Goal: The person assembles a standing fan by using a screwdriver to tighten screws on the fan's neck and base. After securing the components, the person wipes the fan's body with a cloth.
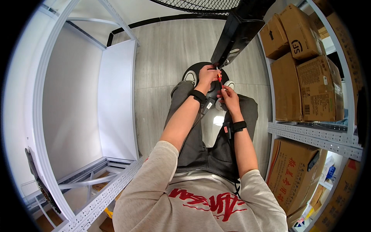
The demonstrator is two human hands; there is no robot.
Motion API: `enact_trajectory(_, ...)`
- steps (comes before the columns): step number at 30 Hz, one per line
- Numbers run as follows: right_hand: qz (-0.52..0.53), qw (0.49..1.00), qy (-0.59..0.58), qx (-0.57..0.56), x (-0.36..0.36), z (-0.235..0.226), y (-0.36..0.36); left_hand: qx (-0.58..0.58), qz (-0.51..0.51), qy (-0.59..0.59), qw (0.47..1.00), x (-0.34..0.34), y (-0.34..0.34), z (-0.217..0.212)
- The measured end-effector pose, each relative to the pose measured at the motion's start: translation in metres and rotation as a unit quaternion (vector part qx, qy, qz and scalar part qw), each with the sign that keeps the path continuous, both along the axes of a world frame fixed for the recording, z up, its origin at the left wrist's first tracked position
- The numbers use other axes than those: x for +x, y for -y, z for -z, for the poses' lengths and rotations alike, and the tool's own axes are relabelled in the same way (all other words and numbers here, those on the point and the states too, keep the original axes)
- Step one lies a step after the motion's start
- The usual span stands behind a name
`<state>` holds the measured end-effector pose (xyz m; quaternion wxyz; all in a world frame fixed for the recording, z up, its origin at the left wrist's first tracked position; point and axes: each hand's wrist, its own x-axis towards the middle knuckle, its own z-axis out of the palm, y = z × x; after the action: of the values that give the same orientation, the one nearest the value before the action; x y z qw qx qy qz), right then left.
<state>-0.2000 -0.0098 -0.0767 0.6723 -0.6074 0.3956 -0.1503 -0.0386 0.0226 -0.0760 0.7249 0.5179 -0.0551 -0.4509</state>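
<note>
A slim red-and-black screwdriver (pixel 220 77) points up at the lower end of a tall black tower-shaped appliance (pixel 236 36), which leans away to the upper right. My right hand (pixel 230 101) is closed around the lower part of its handle. Curled fingers of my left hand (pixel 206 79) meet at the screwdriver's upper end, close under the black housing; their exact grip is partly hidden. A round black base (pixel 208 66) lies on the floor below my hands, between my shoes. Black straps with small modules circle both wrists.
Cardboard boxes (pixel 284 87) fill the metal shelf (pixel 317 135) on my right, with a large box (pixel 293 170) lower down. To the left stands a white rack with a pale panel (pixel 118 100). A black mesh object (pixel 197 4) is at the far wall.
</note>
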Motion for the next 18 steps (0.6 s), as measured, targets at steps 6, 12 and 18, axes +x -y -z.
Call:
enact_trajectory(6, 0.003, 0.999, -0.030, -0.024, 0.0007, -0.0018, 0.0006, -0.001, -0.001, -0.007, 1.000, -0.0016, 0.0013, 0.0006)
enact_trajectory(12, -0.006, 1.000, -0.022, -0.015, -0.0008, -0.0030, 0.0014, -0.005, 0.011, -0.021, 1.000, 0.0022, 0.0015, 0.0056)
enact_trajectory(18, -0.007, 1.000, -0.006, 0.001, -0.0014, -0.0034, 0.0020, -0.004, 0.010, -0.027, 1.000, 0.0009, 0.0007, 0.0030)
